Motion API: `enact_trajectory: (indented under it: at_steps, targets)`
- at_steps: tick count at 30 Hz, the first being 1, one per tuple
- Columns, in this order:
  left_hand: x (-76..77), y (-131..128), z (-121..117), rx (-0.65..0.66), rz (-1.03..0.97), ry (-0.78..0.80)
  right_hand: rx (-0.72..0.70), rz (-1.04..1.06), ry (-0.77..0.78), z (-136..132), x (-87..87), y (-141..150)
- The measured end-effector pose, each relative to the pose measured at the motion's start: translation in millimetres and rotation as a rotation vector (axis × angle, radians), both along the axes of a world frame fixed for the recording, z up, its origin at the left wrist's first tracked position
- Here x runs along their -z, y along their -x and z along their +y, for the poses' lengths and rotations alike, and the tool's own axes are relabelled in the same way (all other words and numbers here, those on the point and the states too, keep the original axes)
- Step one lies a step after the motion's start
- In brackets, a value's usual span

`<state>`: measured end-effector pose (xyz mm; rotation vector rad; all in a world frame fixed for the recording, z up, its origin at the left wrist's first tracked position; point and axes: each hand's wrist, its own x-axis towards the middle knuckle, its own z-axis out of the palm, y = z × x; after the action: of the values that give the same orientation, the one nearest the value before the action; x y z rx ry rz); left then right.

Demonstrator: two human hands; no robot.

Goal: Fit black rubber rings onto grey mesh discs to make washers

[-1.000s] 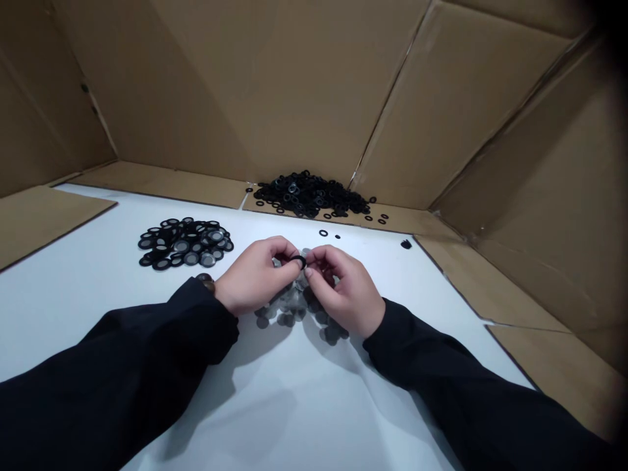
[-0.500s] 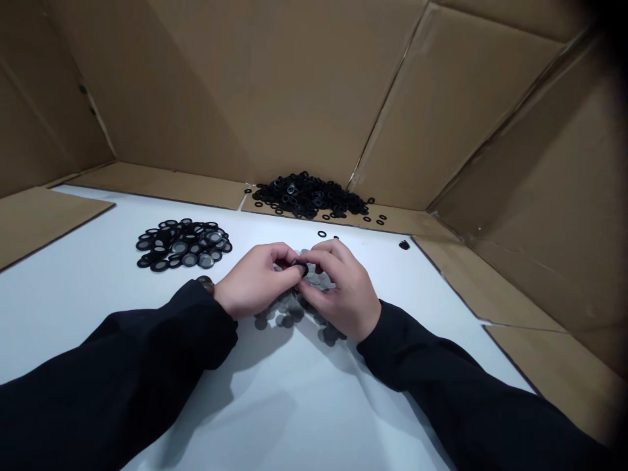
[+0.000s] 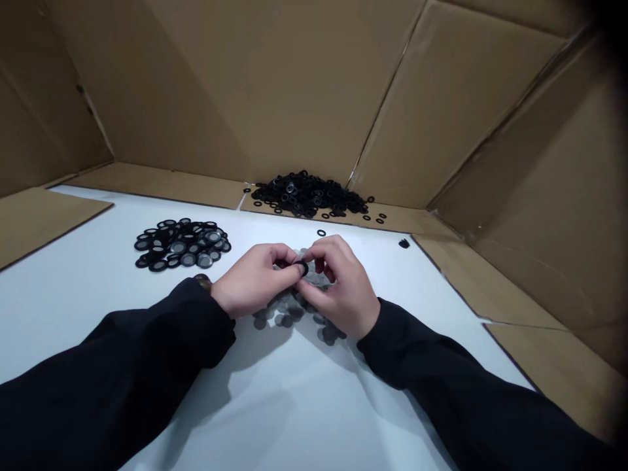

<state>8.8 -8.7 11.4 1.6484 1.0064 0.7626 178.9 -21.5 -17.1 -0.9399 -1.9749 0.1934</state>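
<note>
Two hands pinching in close here: the left hand and right hand are both narrowed to their fingertips on a black rubber ring, right above a spread of grey mesh discs. There's a heap of loose black rings farther back, plus a pile of ringed discs off left.

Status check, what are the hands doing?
Left hand, right hand pinching black rubber ring. Gray mesh discs beneath. Rimmed mesh discs piled beyond left hand.
</note>
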Motion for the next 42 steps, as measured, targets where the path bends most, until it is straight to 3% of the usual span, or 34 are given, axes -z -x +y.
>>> enact_trajectory:
  at_steps: [9,29,42]
  targets:
    - [2.0,1.6,1.5,0.022,0.014,0.042,-0.083,-0.023,-0.018,0.4,3.7,-4.2]
    - [0.2,0.9,-0.6,0.004,0.045,0.003,-0.024,-0.024,-0.025,0.7,0.9,-3.2]
    - [1.5,2.8,-0.6,0.024,0.024,-0.011,-0.123,-0.036,-0.111,2.1,4.5,-6.5]
